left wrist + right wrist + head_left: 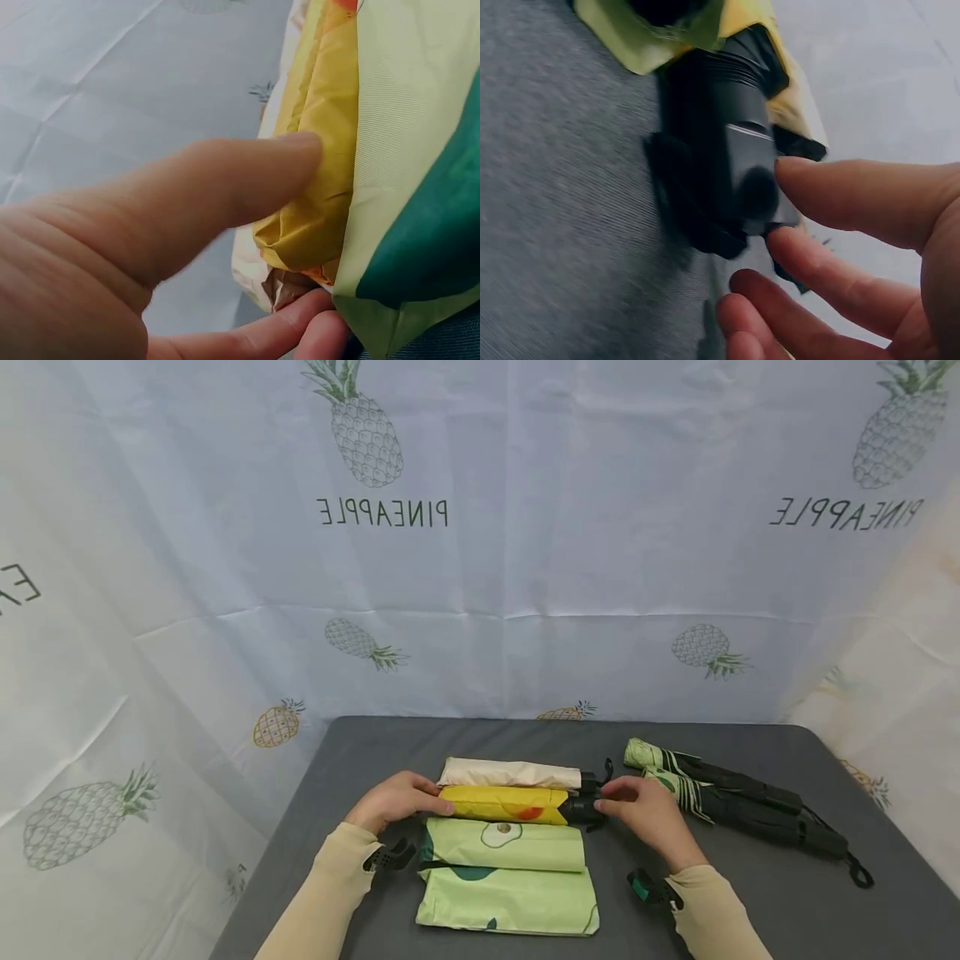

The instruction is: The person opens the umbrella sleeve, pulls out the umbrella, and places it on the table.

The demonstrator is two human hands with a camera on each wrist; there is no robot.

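A yellow folded umbrella with a black handle lies crosswise between my hands. My left hand holds its cloth end; the thumb lies on top and the other fingertips are low by the end. At the opposite end, my right hand has thumb and index finger against the tip of the handle, the remaining fingers bent below. Behind the yellow umbrella lies a cream folded umbrella. In front is light green folded fabric with an avocado print, crossed by a thin dark strap.
To the right, two black folded umbrellas with green ends lie slantwise on the dark grey tabletop, one with a wrist loop. A pale pineapple-print curtain hangs behind the table and along its sides.
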